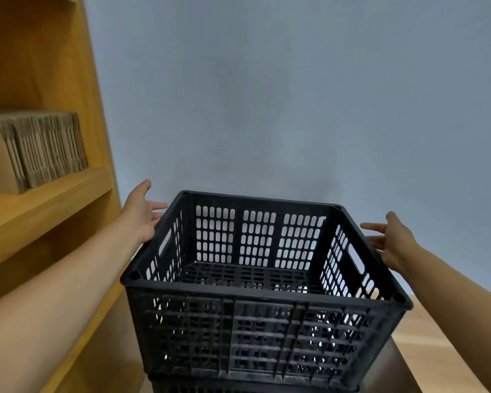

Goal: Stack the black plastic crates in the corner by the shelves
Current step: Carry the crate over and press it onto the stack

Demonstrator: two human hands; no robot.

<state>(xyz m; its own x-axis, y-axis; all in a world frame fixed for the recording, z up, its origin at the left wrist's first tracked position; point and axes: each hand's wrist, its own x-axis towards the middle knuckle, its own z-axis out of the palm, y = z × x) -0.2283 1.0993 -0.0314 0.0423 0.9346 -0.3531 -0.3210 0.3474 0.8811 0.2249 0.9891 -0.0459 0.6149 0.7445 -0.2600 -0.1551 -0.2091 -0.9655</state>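
Note:
A black slotted plastic crate fills the lower middle of the head view, empty and upright. It rests on top of another black crate, of which only a strip shows at the bottom edge. My left hand hovers just beside the top crate's left rim, fingers spread, holding nothing. My right hand is beside the right rim near the handle slot, fingers also apart and empty.
A wooden shelf unit stands close on the left, with flattened cardboard boxes on one shelf. A grey-blue wall is right behind the crates. Wooden floor shows at the lower right.

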